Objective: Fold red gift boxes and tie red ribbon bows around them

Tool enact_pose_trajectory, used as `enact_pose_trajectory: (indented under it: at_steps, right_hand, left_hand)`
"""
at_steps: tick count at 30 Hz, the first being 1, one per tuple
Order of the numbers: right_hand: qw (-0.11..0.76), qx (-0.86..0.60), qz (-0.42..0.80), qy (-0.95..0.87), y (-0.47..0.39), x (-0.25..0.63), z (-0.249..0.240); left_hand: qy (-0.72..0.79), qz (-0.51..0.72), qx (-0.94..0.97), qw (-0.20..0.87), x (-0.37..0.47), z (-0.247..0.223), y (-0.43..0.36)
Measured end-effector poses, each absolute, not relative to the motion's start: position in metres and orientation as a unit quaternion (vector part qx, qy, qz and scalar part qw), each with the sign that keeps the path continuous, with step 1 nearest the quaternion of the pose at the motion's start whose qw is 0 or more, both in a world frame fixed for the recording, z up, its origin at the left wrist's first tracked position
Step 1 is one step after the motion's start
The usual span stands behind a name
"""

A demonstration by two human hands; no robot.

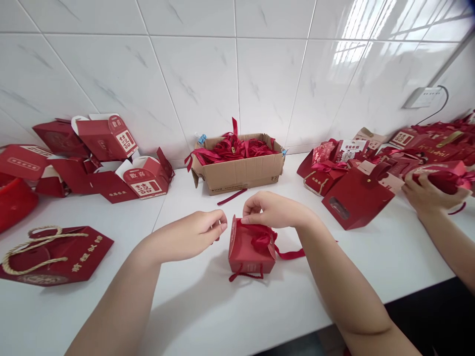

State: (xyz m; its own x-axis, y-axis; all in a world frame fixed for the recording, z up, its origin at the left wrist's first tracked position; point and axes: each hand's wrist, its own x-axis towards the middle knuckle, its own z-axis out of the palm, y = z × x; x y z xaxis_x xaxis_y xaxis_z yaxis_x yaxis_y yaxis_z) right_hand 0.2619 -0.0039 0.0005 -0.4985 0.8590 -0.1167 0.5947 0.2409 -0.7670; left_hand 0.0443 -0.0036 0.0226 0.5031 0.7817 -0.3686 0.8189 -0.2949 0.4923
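A small red gift box (249,252) stands on the white table in front of me, with a dark red cord at its near side and a red ribbon (261,241) on its top. My right hand (274,210) is at the box's top rear edge, thumb and fingers pinched on the ribbon. Just left of the box, my left hand (208,230) hovers with its fingers curled and thumb near the fingertips; it does not touch the box, and whether anything small is between the fingers is hidden. A ribbon tail lies right of the box.
A cardboard box (241,173) of red ribbons stands by the wall. Red boxes (144,180) lie at the back left, a rope-handled bag (87,259) at the left. More red bags (358,198) are on the right, where another person's hand (430,195) holds a red box.
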Motion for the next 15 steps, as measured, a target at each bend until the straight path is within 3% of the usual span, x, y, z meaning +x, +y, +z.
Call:
enact_pose_trajectory:
  at_steps: [15]
  right_hand:
    - [0.134, -0.464, 0.407, -0.775, -0.001, 0.265, 0.002]
  left_hand:
    - [0.479, -0.026, 0.796, 0.369, 0.052, 0.011, 0.001]
